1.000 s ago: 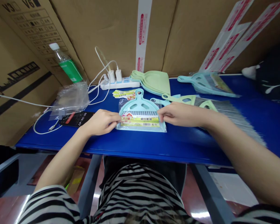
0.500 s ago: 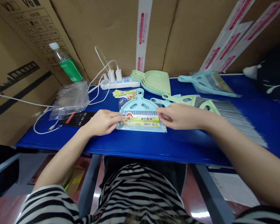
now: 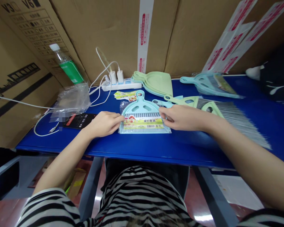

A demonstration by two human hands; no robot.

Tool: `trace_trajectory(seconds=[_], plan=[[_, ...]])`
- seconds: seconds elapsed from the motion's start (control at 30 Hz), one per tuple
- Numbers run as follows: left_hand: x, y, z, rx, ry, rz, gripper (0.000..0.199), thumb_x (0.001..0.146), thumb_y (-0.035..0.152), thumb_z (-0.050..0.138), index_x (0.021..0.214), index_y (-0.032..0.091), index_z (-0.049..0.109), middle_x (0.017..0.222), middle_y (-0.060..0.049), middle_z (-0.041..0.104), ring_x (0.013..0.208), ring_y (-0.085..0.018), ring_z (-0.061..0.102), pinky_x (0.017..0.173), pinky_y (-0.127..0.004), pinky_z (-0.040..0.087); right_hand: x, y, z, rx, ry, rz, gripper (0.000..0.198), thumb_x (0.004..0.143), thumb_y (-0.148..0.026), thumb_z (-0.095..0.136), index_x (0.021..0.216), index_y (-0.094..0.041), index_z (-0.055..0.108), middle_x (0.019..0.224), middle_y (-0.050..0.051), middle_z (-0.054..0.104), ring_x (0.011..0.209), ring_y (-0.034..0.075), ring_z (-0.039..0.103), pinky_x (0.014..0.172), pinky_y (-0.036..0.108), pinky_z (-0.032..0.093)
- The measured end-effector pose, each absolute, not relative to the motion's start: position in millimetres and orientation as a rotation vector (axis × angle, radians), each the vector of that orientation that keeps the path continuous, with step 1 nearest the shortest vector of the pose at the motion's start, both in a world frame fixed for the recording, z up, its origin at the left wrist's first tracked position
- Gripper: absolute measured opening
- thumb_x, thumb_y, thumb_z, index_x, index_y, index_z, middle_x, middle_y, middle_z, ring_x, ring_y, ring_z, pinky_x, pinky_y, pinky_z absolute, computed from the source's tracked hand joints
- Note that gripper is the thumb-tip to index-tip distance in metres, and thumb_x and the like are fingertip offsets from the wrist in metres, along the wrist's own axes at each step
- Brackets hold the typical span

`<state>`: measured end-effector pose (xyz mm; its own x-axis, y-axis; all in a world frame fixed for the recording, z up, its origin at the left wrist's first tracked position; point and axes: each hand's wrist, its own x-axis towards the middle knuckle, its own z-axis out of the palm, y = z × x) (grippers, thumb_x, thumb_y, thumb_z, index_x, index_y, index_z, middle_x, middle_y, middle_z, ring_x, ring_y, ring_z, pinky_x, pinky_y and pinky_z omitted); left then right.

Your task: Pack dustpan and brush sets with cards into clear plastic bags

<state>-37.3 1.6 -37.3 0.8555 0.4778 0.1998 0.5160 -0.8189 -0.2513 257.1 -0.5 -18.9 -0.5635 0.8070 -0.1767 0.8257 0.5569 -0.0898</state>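
Note:
In front of me on the blue table lies a light blue dustpan and brush set (image 3: pixel 142 105) inside a clear plastic bag (image 3: pixel 168 130). A yellow-green label card (image 3: pixel 144 122) with red mushrooms lies over the bristles. My left hand (image 3: pixel 107 123) is closed at the bag's left edge, its thumb and fingertips pinched together there. At the right edge my right hand (image 3: pixel 176 117) is closed too, with curled fingers gripping the bag near the label's upper corner. The set lies flat, handle pointing away from me.
Stacked green and blue dustpans (image 3: pixel 158 82) stand behind, beside a white power strip (image 3: pixel 123 84). Loose brushes (image 3: pixel 239 121) lie right, below a bagged blue dustpan (image 3: pixel 210 85). Left are a phone (image 3: pixel 78 121), crumpled plastic bags (image 3: pixel 72 99) and a bottle (image 3: pixel 71 69). Cardboard (image 3: pixel 113 28) walls the back.
The bagged set has shifted and turned very slightly between my hands, and its lower right corner reaches a little further right. Both hands stay nearly still. The phone's timer has advanced one second.

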Motion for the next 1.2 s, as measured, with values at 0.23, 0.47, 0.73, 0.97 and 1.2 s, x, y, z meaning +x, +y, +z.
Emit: trace_trajectory(seconds=[0.23,0.47,0.73,0.97,1.2], plan=[[-37,2,-40,-2.767,-0.845,-0.09,0.028,0.098,0.022,0.035,0.093,0.018,0.062,0.082,-0.003,0.072,0.072,-0.016,0.067,0.065,-0.025,0.047,255,-2,-16,1.416,2.654,-0.254,0.008,0.085,-0.021,0.04,0.08,-0.023,0.046,0.059,0.0,0.052,0.049,0.016,0.045,0.052,0.028,0.028],[-37,3,-41,-2.767,-0.797,-0.116,0.029,0.099,0.022,0.033,0.092,0.018,0.061,0.081,-0.003,0.072,0.07,-0.016,0.067,0.063,-0.026,0.046,256,-1,-16,1.428,2.687,-0.403,0.007,0.08,-0.018,0.045,0.084,-0.024,0.043,0.059,-0.001,0.055,0.051,0.017,0.05,0.055,0.03,0.031],[-38,4,-42,-2.75,-0.808,-0.106,0.027,0.094,0.016,0.036,0.097,0.018,0.063,0.083,-0.004,0.074,0.073,-0.018,0.069,0.066,-0.027,0.049,260,1,-17,1.678,2.812,-0.711,0.014,0.081,-0.018,0.049,0.093,-0.023,0.043,0.056,-0.006,0.056,0.051,0.016,0.055,0.058,0.029,0.039],[-35,2,-44,-2.81,-0.796,-0.111,0.028,0.092,0.012,0.037,0.103,0.019,0.062,0.088,-0.004,0.074,0.075,-0.017,0.069,0.068,-0.027,0.05,258,17,-41,2.004,2.807,-1.615,0.065,0.08,-0.036,0.069,0.135,-0.023,0.037,0.1,0.004,0.06,0.056,0.012,0.064,0.049,0.028,0.057],[-33,-2,-44,-2.87,-0.796,-0.112,0.028,0.087,0.009,0.038,0.105,0.018,0.058,0.091,-0.005,0.073,0.077,-0.018,0.068,0.07,-0.029,0.051,241,21,-53,1.914,2.2,-2.628,0.047,0.075,-0.021,0.075,0.119,-0.022,0.058,0.105,0.008,0.072,0.092,0.022,0.071,0.08,0.036,0.065]])
